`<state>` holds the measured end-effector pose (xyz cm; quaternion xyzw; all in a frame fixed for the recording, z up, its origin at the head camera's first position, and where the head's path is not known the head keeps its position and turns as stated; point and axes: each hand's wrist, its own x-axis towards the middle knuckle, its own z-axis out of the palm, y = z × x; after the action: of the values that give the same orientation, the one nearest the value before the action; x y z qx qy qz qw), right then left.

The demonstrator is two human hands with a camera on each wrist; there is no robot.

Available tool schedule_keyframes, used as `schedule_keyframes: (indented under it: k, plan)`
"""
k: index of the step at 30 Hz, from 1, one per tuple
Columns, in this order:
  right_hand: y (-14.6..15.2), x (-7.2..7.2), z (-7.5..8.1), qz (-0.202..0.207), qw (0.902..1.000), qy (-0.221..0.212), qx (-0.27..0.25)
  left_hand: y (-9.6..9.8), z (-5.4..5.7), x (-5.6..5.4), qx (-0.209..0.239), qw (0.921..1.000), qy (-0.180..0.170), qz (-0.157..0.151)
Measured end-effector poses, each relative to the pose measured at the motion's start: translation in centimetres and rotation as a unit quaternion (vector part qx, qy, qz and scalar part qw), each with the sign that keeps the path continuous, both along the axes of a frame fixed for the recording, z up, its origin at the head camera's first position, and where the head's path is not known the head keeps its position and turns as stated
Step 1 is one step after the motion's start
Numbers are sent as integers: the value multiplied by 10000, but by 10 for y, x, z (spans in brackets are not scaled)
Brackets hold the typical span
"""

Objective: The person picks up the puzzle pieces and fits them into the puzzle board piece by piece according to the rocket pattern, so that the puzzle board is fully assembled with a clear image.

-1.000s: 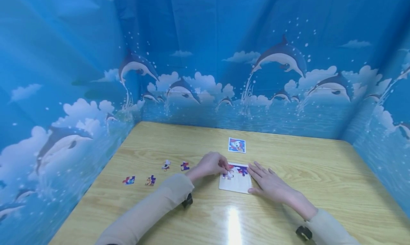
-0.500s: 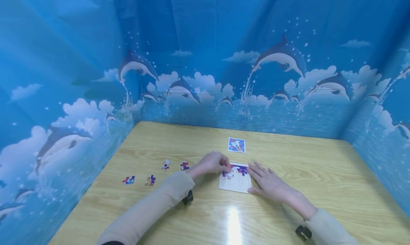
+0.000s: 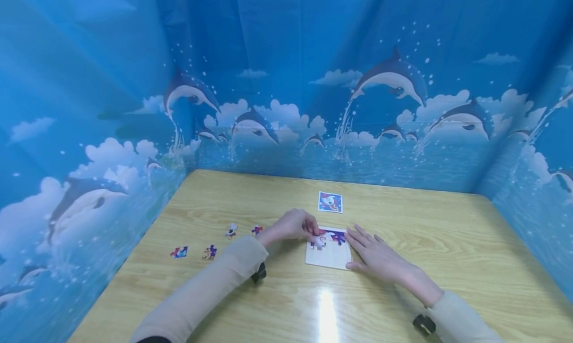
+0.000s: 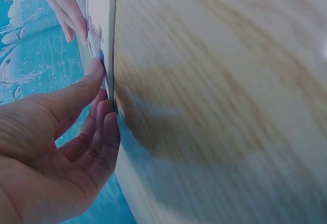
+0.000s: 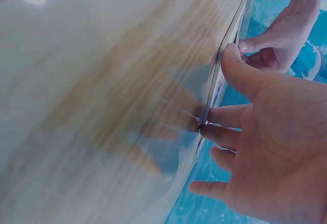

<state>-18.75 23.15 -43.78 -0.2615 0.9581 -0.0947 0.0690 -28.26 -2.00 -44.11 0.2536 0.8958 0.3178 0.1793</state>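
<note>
A square puzzle board [image 3: 329, 259] lies on the table, its near part bare pale wood, with joined printed pieces [image 3: 336, 236] along its far side. My left hand [image 3: 294, 225] is at the board's left far corner, thumb and fingers pinching a puzzle piece [image 3: 320, 242] low over the board. In the left wrist view the thumb of this left hand [image 4: 66, 132] lies on the printed side, the other fingers bent by the board's edge; most of the piece is hidden. Fingers extended, my right hand [image 3: 380, 258] rests along the right edge of the board.
Several loose puzzle pieces lie to the left, among them a red-and-blue piece [image 3: 179, 252], an orange-and-purple piece [image 3: 209, 252] and a white one [image 3: 231, 230]. A small picture card [image 3: 330, 202] lies beyond the board. A blue dolphin curtain [image 3: 277, 84] encloses the table.
My left hand shifts slightly about the far left corner of the board, and more of the white printed piece shows beneath its fingertips. The right hand stays at the right edge.
</note>
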Motion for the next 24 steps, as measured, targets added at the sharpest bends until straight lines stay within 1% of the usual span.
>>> schedule_keyframes:
  k: [4, 10, 15, 19, 21, 24]
  plan:
    - [0, 0, 1, -14, 10000, -34, 17, 2, 3, 0, -204, 9997, 72, -73]
    - [0, 1, 1, -41, 10000, -60, 10, 7, 4, 2, -369, 9993, 1, -72]
    - [1, 0, 0, -24, 10000, -25, -3, 9, 3, 0, -395, 9987, 66, -303]
    - [0, 0, 1, -26, 10000, -46, -6, 10, 4, -2, -354, 9985, -23, -422]
    - [-1, 0, 2, -27, 10000, -57, -26, 9, 5, -3, -350, 9988, -84, -339]
    - [-1, 1, 3, -13, 10000, -64, -47, 8, 6, -4, -308, 9992, -219, -135]
